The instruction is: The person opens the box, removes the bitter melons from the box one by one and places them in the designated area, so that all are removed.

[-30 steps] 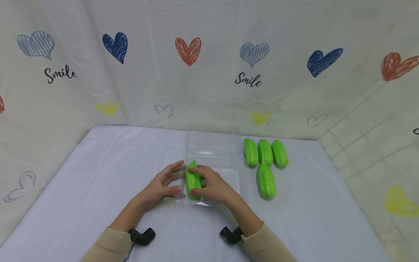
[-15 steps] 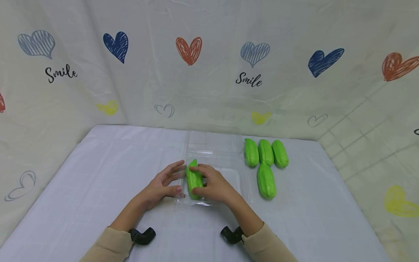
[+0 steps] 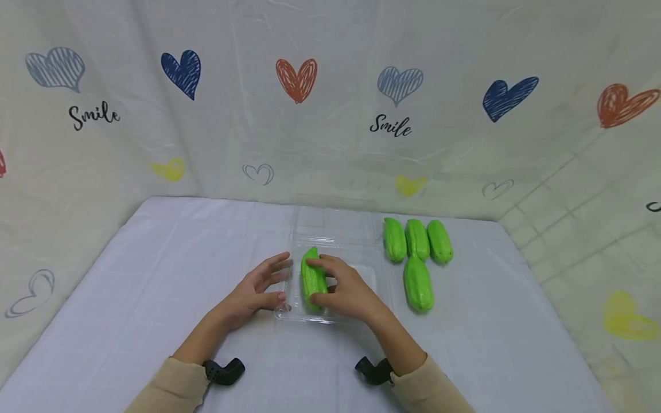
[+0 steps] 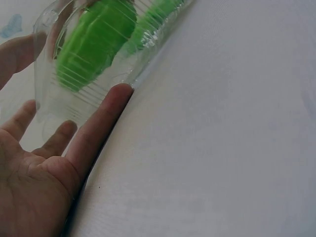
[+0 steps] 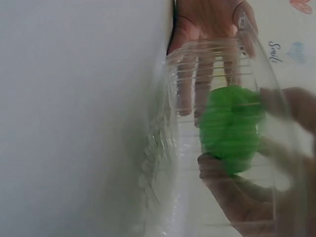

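A clear plastic clamshell box (image 3: 356, 255) stands on the table with its lid (image 3: 335, 221) folded back. My right hand (image 3: 348, 292) reaches into its left part and pinches a glossy green cucumber-shaped vegetable (image 3: 312, 281) between thumb and fingers. In the right wrist view the vegetable (image 5: 229, 131) shows through the box wall (image 5: 165, 143); whether it touches the box floor, I cannot tell. My left hand (image 3: 250, 293) lies along the left side of the box, fingers spread and straight. Its thumb (image 4: 106, 111) touches the box's near-left corner in the left wrist view.
To the right of the box lie several more green vegetables: three side by side (image 3: 395, 241) and one (image 3: 418, 285) nearer, end to end with the middle one. A white cloth (image 3: 155, 298) covers the table. Behind hangs a curtain (image 3: 330, 137) printed with hearts.
My right hand has shifted the vegetable a little to the right and away from me, off the box's left wall. The left hand has stayed in place.
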Available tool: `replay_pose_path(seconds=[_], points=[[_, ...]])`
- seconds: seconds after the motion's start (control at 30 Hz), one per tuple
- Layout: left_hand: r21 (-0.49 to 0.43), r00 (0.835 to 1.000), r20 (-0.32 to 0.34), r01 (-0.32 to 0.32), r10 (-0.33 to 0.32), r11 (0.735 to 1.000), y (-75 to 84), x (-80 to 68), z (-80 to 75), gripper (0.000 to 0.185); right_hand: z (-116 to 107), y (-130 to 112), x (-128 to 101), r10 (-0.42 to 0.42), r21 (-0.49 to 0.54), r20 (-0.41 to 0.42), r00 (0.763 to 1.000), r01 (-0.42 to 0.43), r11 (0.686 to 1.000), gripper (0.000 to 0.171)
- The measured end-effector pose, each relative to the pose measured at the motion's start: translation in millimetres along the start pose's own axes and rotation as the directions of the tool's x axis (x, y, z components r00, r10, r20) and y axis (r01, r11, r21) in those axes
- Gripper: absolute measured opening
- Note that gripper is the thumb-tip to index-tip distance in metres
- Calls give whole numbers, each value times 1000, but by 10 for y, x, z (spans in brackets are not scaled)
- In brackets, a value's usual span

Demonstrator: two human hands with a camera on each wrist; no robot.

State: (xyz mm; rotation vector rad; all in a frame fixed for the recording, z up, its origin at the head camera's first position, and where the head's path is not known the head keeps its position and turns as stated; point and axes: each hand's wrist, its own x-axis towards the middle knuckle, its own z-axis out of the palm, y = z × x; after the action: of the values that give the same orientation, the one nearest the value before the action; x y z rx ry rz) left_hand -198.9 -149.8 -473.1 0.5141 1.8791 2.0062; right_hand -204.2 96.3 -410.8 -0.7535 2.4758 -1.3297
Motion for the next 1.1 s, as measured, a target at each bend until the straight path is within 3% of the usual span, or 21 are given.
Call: replay_pose_path(seconds=[0.4,1.1], points=[[7,1000,0,-1,1,1000,-19,6,-9,78,-229,65,-245,63,82,-100,993,-55,995,67],[-5,1000,16,-8,8,1000,-15,-8,3,78,-746,19,-510,32,150,-205,978,-1,989,66]])
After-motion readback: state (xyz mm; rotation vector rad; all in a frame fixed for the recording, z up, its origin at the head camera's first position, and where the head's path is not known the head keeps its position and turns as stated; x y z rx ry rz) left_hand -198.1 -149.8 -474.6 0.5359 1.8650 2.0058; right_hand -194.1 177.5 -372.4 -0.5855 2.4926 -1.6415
